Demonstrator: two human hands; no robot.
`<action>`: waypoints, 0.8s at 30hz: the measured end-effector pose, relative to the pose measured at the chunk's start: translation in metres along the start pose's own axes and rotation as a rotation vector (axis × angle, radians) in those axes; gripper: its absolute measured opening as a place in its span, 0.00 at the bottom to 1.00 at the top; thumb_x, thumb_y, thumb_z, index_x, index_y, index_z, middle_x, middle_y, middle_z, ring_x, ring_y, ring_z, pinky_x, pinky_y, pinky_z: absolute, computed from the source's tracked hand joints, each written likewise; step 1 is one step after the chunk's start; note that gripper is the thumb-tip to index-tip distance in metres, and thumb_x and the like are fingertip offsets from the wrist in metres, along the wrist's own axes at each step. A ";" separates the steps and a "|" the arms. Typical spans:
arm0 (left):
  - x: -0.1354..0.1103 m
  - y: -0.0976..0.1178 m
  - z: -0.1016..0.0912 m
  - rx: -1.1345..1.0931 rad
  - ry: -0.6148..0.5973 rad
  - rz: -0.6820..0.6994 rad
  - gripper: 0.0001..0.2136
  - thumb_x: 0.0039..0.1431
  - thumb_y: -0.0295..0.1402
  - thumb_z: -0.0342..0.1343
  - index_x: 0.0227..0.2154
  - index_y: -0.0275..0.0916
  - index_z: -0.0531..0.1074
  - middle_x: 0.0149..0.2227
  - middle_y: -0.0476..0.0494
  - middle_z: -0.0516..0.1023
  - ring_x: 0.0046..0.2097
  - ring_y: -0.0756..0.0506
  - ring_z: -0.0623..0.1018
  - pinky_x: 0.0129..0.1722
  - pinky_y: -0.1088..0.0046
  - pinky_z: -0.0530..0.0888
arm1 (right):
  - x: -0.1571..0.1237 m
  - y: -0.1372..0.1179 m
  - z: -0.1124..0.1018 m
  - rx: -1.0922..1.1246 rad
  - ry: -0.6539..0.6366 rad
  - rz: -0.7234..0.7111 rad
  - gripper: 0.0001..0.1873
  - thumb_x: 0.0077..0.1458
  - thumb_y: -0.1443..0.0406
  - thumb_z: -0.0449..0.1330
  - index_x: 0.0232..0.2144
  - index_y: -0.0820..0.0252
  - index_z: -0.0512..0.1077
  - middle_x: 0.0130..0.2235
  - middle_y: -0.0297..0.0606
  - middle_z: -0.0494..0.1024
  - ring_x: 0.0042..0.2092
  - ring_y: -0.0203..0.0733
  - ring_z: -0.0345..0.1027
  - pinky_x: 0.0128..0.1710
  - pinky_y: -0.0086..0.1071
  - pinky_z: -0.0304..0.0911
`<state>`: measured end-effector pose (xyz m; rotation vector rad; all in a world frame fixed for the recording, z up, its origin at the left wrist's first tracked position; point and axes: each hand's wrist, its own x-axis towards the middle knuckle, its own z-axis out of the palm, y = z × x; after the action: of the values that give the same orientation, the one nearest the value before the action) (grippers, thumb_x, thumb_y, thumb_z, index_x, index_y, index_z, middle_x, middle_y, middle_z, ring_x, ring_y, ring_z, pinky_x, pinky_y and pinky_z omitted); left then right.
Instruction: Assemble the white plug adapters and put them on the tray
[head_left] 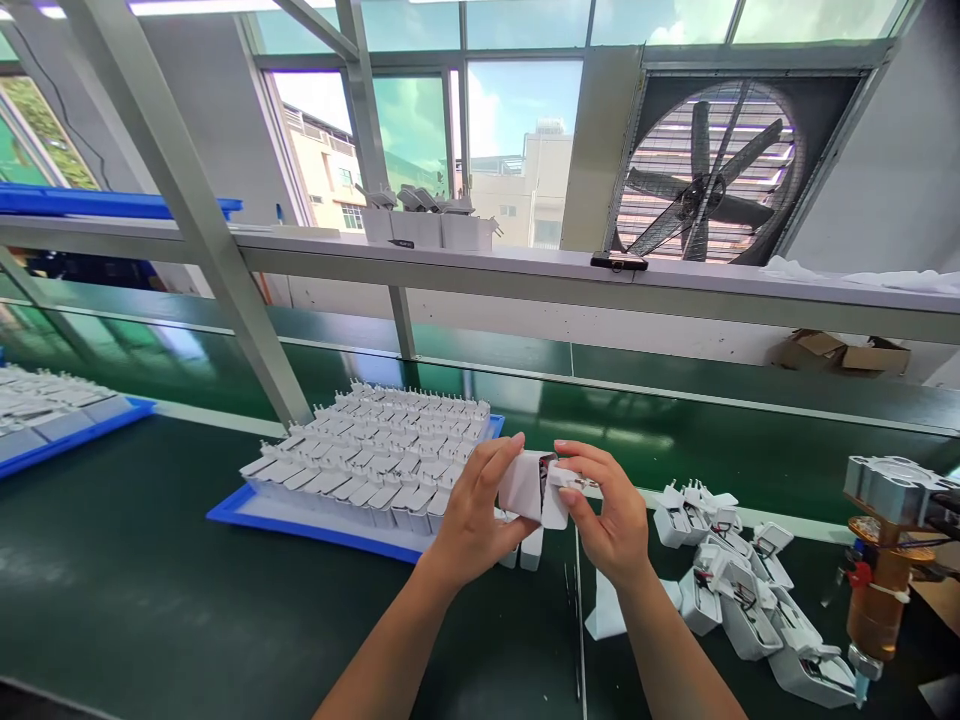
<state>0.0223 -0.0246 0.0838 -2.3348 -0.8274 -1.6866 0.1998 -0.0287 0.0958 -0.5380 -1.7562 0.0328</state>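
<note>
Above the bench, my left hand (469, 515) has its fingers closed round the white box-shaped housing (519, 486) of a power adapter. My right hand (613, 515) pinches the adapter's white plug cover (556, 497), with pins showing near the fingertips. A gap with dark parts inside shows between housing and cover. Just behind my left hand is a blue tray (315, 527) with rows of white adapters (390, 460). Right of my right hand lies a loose heap of white adapter housings (739, 580), several with wires showing. Small white pieces (531, 550) sit under my hands.
A dispenser with an amber barrel (874, 600) stands at the far right. Another loaded blue tray (75, 430) is at the left. A slanted metal post (202, 220) rises behind the middle tray. A shelf (450, 262) spans the back, below a large fan (701, 185).
</note>
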 end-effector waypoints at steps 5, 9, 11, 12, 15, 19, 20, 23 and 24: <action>-0.004 -0.003 -0.003 -0.060 -0.096 -0.067 0.40 0.57 0.26 0.57 0.68 0.50 0.43 0.52 0.37 0.70 0.52 0.40 0.74 0.47 0.63 0.77 | 0.003 0.008 0.000 0.006 -0.047 -0.108 0.13 0.61 0.71 0.56 0.48 0.56 0.70 0.46 0.45 0.77 0.49 0.43 0.73 0.46 0.38 0.73; -0.003 -0.004 -0.004 -0.065 -0.157 -0.080 0.41 0.56 0.23 0.55 0.68 0.51 0.43 0.53 0.38 0.71 0.54 0.40 0.74 0.49 0.63 0.77 | 0.000 0.011 0.002 -0.038 -0.043 -0.107 0.14 0.60 0.70 0.57 0.48 0.55 0.71 0.44 0.44 0.77 0.46 0.43 0.74 0.43 0.37 0.73; -0.003 -0.004 -0.004 -0.075 -0.175 -0.087 0.41 0.55 0.22 0.55 0.68 0.52 0.43 0.53 0.39 0.71 0.54 0.41 0.74 0.49 0.64 0.77 | -0.001 0.012 0.003 -0.047 -0.035 -0.087 0.13 0.60 0.69 0.58 0.47 0.54 0.72 0.43 0.43 0.77 0.44 0.43 0.74 0.41 0.36 0.73; -0.003 -0.004 -0.004 -0.081 -0.178 -0.089 0.41 0.55 0.21 0.55 0.68 0.52 0.44 0.54 0.40 0.71 0.54 0.41 0.75 0.49 0.64 0.78 | -0.001 0.013 0.004 -0.048 -0.030 -0.078 0.12 0.60 0.69 0.58 0.47 0.53 0.72 0.43 0.43 0.77 0.43 0.42 0.74 0.40 0.36 0.73; -0.004 -0.004 -0.003 -0.094 -0.180 -0.097 0.41 0.56 0.22 0.56 0.68 0.51 0.44 0.54 0.39 0.72 0.53 0.41 0.75 0.47 0.65 0.79 | -0.001 0.015 0.006 -0.027 -0.001 -0.065 0.11 0.61 0.67 0.57 0.45 0.54 0.73 0.41 0.41 0.76 0.42 0.42 0.73 0.38 0.35 0.72; -0.004 -0.005 -0.001 -0.080 -0.169 -0.082 0.40 0.58 0.25 0.58 0.68 0.50 0.44 0.54 0.38 0.72 0.52 0.41 0.76 0.45 0.64 0.79 | -0.001 0.018 0.010 0.028 0.014 -0.034 0.10 0.60 0.66 0.59 0.44 0.52 0.72 0.40 0.38 0.75 0.41 0.40 0.72 0.39 0.35 0.72; -0.004 -0.005 0.000 -0.071 -0.164 -0.069 0.39 0.59 0.26 0.58 0.68 0.49 0.44 0.54 0.37 0.73 0.52 0.41 0.76 0.45 0.64 0.79 | -0.001 0.020 0.010 0.037 0.012 -0.016 0.10 0.60 0.66 0.59 0.44 0.52 0.72 0.40 0.38 0.75 0.40 0.39 0.72 0.38 0.34 0.72; -0.002 -0.004 0.001 -0.059 -0.152 -0.033 0.38 0.60 0.28 0.59 0.68 0.48 0.45 0.54 0.36 0.73 0.51 0.41 0.76 0.45 0.64 0.79 | -0.003 0.025 0.012 0.087 0.000 0.096 0.10 0.59 0.63 0.61 0.44 0.52 0.71 0.40 0.38 0.76 0.41 0.39 0.73 0.35 0.32 0.72; -0.002 -0.004 0.002 -0.060 -0.148 -0.029 0.37 0.61 0.29 0.59 0.68 0.48 0.45 0.54 0.36 0.73 0.52 0.41 0.76 0.46 0.64 0.79 | -0.003 0.027 0.012 0.107 -0.020 0.143 0.12 0.59 0.61 0.61 0.45 0.52 0.71 0.41 0.38 0.77 0.42 0.39 0.74 0.35 0.31 0.72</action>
<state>0.0212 -0.0212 0.0809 -2.5253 -0.8502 -1.5854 0.1984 -0.0031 0.0815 -0.5860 -1.7217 0.2318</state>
